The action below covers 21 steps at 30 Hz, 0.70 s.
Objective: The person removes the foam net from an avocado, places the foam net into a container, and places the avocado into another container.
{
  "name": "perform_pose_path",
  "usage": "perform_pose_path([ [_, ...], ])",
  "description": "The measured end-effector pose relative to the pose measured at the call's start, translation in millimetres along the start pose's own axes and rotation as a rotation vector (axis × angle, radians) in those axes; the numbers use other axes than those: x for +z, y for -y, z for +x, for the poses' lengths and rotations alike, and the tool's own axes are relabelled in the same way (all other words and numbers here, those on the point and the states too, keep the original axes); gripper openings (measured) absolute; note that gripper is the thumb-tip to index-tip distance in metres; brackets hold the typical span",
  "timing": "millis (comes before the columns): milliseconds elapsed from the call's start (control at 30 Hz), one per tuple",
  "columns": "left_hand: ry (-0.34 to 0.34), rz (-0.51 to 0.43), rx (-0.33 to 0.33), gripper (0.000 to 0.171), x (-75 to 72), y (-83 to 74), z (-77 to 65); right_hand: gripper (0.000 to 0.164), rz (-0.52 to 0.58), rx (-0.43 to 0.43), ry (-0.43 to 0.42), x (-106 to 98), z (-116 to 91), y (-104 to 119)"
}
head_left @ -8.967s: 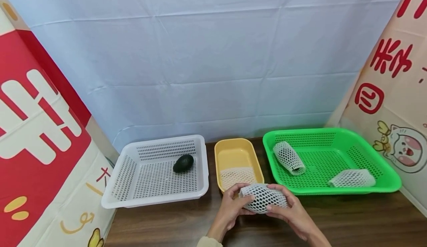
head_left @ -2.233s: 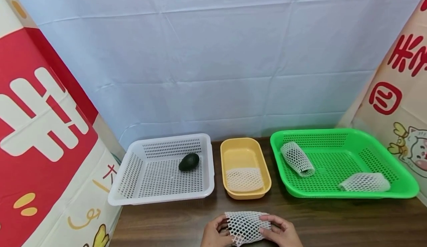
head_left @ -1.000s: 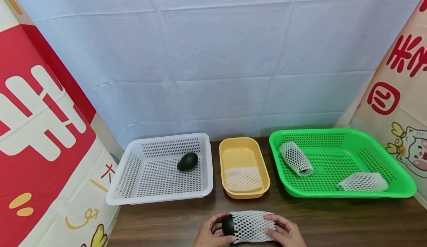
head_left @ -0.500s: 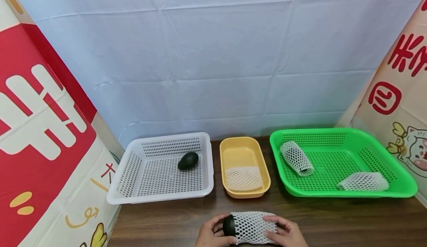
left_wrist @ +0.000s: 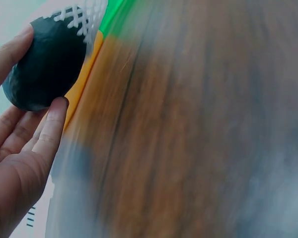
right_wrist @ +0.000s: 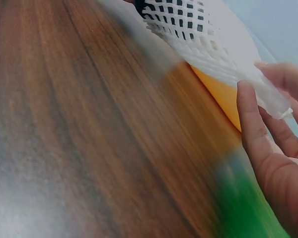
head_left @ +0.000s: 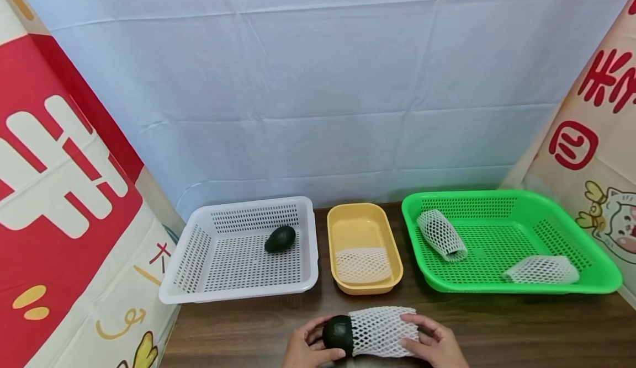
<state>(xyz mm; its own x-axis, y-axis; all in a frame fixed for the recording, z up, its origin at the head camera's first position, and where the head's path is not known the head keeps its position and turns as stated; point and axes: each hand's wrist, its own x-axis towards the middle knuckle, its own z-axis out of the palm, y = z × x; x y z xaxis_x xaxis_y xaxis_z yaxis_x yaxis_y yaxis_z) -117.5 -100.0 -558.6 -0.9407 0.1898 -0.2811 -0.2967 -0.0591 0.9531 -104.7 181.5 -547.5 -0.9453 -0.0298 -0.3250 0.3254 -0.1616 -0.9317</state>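
Observation:
At the table's front, my left hand grips the bare end of a dark green avocado, thumb and fingers on opposite sides, as the left wrist view shows closely. The avocado's other end sits inside a white foam net sleeve, which stretches to the right. My right hand pinches the sleeve's far end between thumb and fingers. In the right wrist view that end of the net looks flattened, while the dark fruit shows through the mesh farther up.
A white basket at left holds another avocado. In the middle, a yellow tray contains a flat foam net. The green basket at right holds two net-sleeved pieces. Printed cloths hang on both sides.
Over the last two seconds the avocado's left end has come into view out of the sleeve. Since half a second ago, more of it shows and my hands stand slightly farther apart. Baskets stay put.

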Motion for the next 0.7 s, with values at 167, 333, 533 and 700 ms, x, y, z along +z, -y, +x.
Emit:
perform_pose_path([
  [167, -0.044, 0.061, 0.013, 0.06, -5.2, -7.1, -3.6, 0.054, 0.026, 0.018, -0.003, -2, 0, 4],
  [333, -0.051, 0.018, 0.041, 0.061, -9.1, -17.8, -7.6, 0.054, 0.062, -0.041, -0.003, 1, -3, 11],
  [533, -0.006, -0.009, 0.154, 0.064, -12.8, -32.6, -7.9, 0.05, 0.113, -0.166, 0.034, 5, -5, 22],
  [700, 0.007, -0.027, 0.305, 0.067, -15.2, -44.6, -8.7, 0.049, 0.115, -0.217, 0.008, 6, -2, 26],
])
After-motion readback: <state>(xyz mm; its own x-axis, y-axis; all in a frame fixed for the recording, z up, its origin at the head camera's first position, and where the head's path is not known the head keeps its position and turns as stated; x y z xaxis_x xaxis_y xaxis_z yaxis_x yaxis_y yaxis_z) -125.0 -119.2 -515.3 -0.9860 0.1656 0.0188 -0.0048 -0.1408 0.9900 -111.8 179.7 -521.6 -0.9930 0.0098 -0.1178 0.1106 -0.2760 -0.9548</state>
